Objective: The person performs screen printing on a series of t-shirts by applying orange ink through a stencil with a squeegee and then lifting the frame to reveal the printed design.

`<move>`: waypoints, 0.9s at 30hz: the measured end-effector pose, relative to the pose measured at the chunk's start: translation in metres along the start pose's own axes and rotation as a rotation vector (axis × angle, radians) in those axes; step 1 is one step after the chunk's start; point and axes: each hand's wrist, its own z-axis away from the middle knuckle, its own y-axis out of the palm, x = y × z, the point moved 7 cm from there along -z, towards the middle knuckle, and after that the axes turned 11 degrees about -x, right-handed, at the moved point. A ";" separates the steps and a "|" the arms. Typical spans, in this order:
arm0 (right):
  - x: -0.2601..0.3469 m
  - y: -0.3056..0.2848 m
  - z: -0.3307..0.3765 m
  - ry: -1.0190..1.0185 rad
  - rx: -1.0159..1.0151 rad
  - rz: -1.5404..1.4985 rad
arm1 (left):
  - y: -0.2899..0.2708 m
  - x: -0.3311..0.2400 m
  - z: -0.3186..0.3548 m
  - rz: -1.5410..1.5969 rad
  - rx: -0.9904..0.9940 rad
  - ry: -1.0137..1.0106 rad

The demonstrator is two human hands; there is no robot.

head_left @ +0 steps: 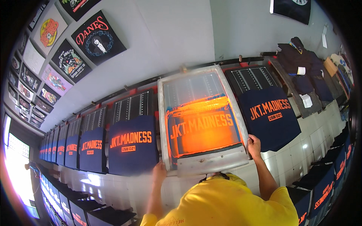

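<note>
A silk-screen printing frame [245, 132] lies tilted in front of me over one of the boards in the row. Bright orange ink [205, 140] spreads over its mesh, with a thicker band of ink across the middle. Lettering shows through the mesh. My left hand [159, 171] is closed on the frame's near left corner, slightly blurred. On the near right side, my right hand [254, 146] grips the frame's edge. A wide grey strip [212, 161] runs along its near end, between my hands. Any shirt beneath the frame is largely hidden.
Navy shirts with orange prints lie on boards on both sides, such as the left shirt [132, 162] and the right shirt [271, 132]. Dark garments [307, 75] rest on a board at the far right. More printed boards [324, 188] stand behind me. Sample prints [98, 37] hang on the wall.
</note>
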 end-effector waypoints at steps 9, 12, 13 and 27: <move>-0.020 -0.002 0.000 0.118 -0.063 -0.085 | 0.004 0.002 -0.008 0.102 -0.121 0.040; -0.014 0.000 0.001 0.098 -0.075 -0.080 | 0.001 0.000 -0.010 0.086 -0.154 0.102; -0.010 -0.001 0.001 0.069 -0.077 -0.061 | 0.004 0.005 -0.010 0.088 -0.146 0.093; 0.067 -0.026 0.019 -0.411 0.160 0.254 | -0.037 -0.085 0.032 -0.205 -0.323 0.348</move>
